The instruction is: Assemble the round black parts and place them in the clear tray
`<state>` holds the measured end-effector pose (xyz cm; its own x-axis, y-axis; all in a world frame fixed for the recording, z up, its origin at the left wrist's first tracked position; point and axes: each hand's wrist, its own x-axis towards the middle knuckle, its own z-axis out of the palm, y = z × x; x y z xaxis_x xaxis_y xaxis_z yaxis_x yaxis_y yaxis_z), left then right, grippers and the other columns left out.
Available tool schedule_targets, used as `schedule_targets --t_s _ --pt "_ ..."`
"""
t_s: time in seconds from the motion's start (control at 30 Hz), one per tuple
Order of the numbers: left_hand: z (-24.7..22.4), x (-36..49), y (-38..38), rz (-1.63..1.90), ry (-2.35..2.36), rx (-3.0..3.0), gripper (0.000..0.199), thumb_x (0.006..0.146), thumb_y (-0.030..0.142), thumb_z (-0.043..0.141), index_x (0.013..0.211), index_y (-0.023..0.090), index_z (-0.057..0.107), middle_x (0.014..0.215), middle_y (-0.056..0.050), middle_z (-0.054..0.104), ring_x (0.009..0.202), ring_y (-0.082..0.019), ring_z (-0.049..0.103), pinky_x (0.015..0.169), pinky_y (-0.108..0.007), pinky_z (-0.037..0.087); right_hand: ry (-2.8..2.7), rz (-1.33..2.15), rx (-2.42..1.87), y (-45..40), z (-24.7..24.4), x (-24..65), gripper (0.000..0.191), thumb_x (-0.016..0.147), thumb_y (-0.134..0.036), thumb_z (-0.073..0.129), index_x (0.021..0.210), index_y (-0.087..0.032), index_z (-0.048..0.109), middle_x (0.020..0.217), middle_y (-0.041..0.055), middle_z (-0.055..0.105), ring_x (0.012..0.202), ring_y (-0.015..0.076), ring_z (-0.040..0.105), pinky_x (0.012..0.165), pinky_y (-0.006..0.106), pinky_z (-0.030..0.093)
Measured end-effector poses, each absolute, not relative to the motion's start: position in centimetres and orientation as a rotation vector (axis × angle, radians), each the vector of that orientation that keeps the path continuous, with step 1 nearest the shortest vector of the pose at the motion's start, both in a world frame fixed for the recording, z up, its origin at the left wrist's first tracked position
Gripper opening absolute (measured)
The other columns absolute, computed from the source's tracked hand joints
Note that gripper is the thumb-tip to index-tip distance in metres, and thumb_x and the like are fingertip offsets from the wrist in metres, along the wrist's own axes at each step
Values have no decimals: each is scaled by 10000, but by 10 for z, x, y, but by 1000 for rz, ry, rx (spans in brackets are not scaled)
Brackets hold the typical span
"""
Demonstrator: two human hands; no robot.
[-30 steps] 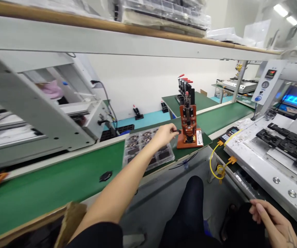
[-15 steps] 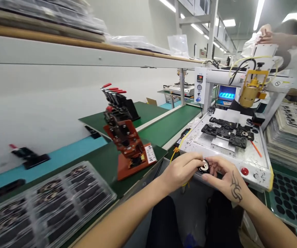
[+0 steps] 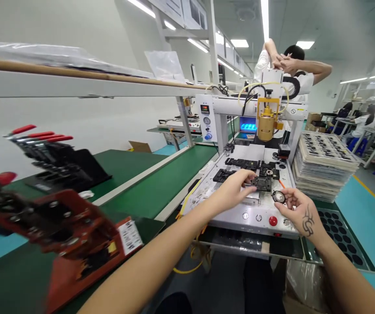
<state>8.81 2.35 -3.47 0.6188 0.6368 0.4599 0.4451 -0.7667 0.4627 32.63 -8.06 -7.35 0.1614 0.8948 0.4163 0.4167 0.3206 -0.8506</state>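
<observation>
1 disc (image 3: 278, 197) sits pinched in the right hand (image 3: 300, 211), just to the near right of the black fixture (image 3: 264, 185). Left hand (image 3: 234, 189), nearer that fixture, has thumb and fingers parted; any grip is unclear.

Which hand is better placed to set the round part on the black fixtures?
Right, I'd say. The right hand holds the round part by its edge, close to the black fixtures. The left hand is at the fixtures; can't tell if it grips one.
</observation>
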Motion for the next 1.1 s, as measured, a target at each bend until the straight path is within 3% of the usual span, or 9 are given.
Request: schedule_targets --t_s 0.17,0.33,0.43,0.57,0.7,0.83,1.1 --pt "-14 164 105 605 1038 2647 323 935 350 746 1170 129 734 1236 -172 728 1185 -326 677 1058 -418 524 -1405 333 -1322 -88 -62 364 441 840 -541 834 1084 -187 734 736 6 599 649 190 521 606 333 485" --pt "-9 199 149 205 1114 2649 363 794 401 896 1003 127 780 1060 -124 791 1031 -312 731 892 -363 559 -1368 364 -1360 -107 -58 395 448 842 -536 850 1117 -195 752 805 36 694 665 196 589 607 333 533" --pt "-4 204 161 10 1103 2637 335 886 424 851 1033 136 763 1041 -75 782 965 -250 737 886 -390 590 -1308 326 -1375 -107 -58 414 484 817 -577 864 1102 -198 768 806 46 717 670 202 613 606 340 552" --pt "0 216 165 -99 1100 2623 282 1014 402 735 1118 139 733 1134 -72 751 1015 -239 732 922 -438 620 -1307 308 -1345 -85 -57 421 527 800 -601 867 1106 -184 765 823 59 720 709 211 629 641 351 562" --pt "-1 220 158 42 1097 2598 277 1017 396 726 1124 140 725 1123 -68 744 978 -229 728 880 -415 624 -1386 325 -1310 -54 -63 414 553 825 -630 821 1118 -171 726 814 52 687 697 205 595 628 348 535" --pt "7 195 144 389 1040 2558 220 882 313 810 990 136 738 963 -49 755 915 -232 715 850 -360 577 -1555 325 -1317 -16 -71 404 520 863 -637 751 1097 -177 687 793 30 637 694 203 576 633 341 516" --pt "32 128 91 880 857 2403 371 833 376 738 1139 174 681 1047 -68 748 942 -201 688 842 -326 542 -1827 420 -1379 87 -64 382 407 733 -520 846 918 -180 722 744 1 637 696 193 585 648 312 463"
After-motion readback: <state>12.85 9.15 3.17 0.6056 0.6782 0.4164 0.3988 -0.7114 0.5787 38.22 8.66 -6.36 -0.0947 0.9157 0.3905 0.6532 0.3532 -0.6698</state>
